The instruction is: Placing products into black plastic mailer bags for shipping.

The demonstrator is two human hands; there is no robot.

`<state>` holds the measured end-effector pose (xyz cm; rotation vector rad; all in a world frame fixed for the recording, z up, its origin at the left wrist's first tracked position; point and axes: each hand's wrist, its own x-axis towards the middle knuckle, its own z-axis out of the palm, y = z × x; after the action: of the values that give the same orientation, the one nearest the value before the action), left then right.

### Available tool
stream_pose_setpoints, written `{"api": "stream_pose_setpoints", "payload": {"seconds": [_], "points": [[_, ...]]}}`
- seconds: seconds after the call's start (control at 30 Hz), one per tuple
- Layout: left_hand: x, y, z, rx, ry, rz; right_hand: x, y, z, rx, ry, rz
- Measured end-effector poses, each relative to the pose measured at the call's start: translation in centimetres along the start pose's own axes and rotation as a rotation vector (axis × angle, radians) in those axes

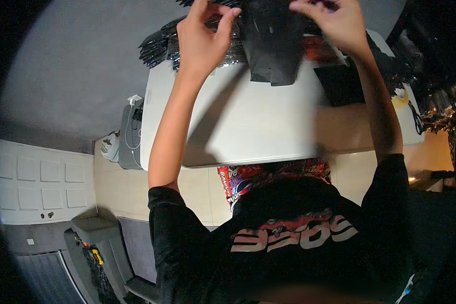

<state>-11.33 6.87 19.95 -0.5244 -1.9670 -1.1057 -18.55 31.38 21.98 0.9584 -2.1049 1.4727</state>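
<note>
A dark, limp black sheet (273,45), perhaps plastic or cloth, hangs over the far part of a white table (266,121). Its lower edge is uneven, with a small flap. My left hand (207,38) is at its left side, thumb and fingers pinched at the edge. On the opposite side, my right hand (336,24) pinches the other edge. The frame's top cuts off some fingertips and the sheet's upper end. Behind my left hand lie stacked glossy black plastic packs (157,45). Something red (319,48) shows beside the sheet, under my right hand.
A flat black piece (340,85) lies under my right forearm. Scissors (417,117) rest near the table's right edge, beside a yellowish patch. A grey case with white cables (129,133) stands off the left edge. A grey sofa (102,243) is at lower left.
</note>
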Motion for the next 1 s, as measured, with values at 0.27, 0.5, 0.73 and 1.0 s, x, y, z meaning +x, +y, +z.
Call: {"api": "stream_pose_setpoints", "payload": {"seconds": [0.27, 0.5, 0.73, 1.0], "points": [[0.7, -3.4, 0.3, -0.049, -0.036, -0.125, 1.0, 0.1, 0.2, -0.126, -0.015, 0.027], [-4.2, -7.7, -2.4, -0.123, -0.135, -0.299, -6.3, -2.1, 5.4, -0.113, -0.530, -0.504], [-14.4, -8.8, -3.4, 0.197, -0.273, -0.535, -10.2, 6.1, 8.2, -0.327, -0.604, -0.043], [-16.8, -7.8, 8.7, 0.463, -0.450, -0.096, -15.4, 13.7, 12.3, -0.718, -0.798, -0.201]]}}
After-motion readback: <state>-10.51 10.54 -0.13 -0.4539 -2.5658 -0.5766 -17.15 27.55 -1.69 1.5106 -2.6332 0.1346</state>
